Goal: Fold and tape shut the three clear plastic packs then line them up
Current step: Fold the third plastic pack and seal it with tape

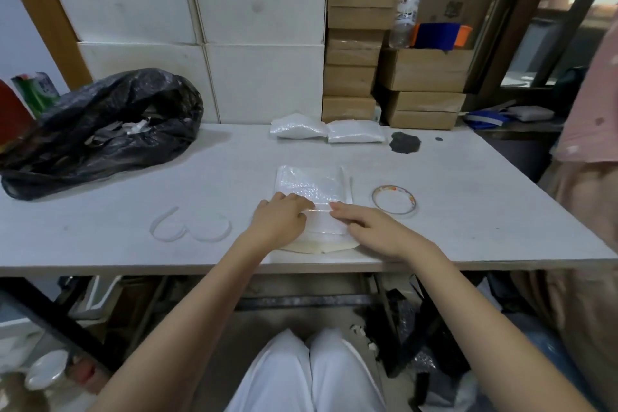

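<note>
Your left hand (279, 216) and right hand (371, 227) both lie on the near flap of the third pack (312, 192), which sits at table centre, near the front edge. The fingers look fairly flat and pressing; whether either thumb pinches the flap cannot be told. A shiny strip, probably tape (321, 208), runs between your fingertips.

Two packs (326, 130) lie side by side at 12 o'clock, touching, already folded by the look of them. The tape roll (394, 201) lies at 3 o'clock, just beside the pack.

Recommendation: hold the fold down with one hand and smooth the strip outward from its middle with the other, so no slack or crease lifts the flap. Then set the pack alongside the far pair.
</note>
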`<action>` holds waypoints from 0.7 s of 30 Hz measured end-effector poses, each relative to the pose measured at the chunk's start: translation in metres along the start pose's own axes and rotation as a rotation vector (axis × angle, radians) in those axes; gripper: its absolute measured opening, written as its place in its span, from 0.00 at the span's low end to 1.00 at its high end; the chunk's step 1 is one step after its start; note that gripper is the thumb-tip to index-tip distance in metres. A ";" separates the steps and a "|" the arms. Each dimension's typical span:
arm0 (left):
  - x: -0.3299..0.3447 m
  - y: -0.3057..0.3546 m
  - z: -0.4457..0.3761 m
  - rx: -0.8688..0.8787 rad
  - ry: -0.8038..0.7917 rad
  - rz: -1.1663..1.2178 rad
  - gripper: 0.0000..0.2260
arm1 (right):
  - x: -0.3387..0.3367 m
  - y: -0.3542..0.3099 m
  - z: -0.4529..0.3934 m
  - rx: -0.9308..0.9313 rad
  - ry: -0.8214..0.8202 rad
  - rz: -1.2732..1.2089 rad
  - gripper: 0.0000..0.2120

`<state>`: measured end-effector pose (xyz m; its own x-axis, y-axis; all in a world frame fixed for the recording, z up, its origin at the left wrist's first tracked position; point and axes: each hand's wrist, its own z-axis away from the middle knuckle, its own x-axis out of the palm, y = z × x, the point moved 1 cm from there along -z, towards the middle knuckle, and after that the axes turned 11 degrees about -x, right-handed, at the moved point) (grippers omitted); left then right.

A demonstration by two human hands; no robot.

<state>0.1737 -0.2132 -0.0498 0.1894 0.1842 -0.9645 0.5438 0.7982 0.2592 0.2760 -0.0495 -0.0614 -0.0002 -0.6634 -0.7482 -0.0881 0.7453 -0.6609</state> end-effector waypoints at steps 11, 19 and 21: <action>-0.004 -0.045 0.024 0.146 0.208 0.238 0.32 | -0.008 0.023 0.016 -0.126 0.091 -0.105 0.27; 0.013 -0.055 0.016 0.124 0.048 0.474 0.23 | -0.007 0.025 0.006 -0.118 0.185 -0.079 0.19; 0.014 -0.053 0.013 0.116 0.107 0.511 0.17 | -0.005 0.022 0.003 -0.126 0.285 -0.138 0.14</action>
<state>0.1577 -0.2605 -0.0768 0.3725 0.5952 -0.7121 0.4924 0.5237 0.6952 0.2771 -0.0299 -0.0721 -0.2562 -0.7626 -0.5939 -0.2295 0.6449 -0.7290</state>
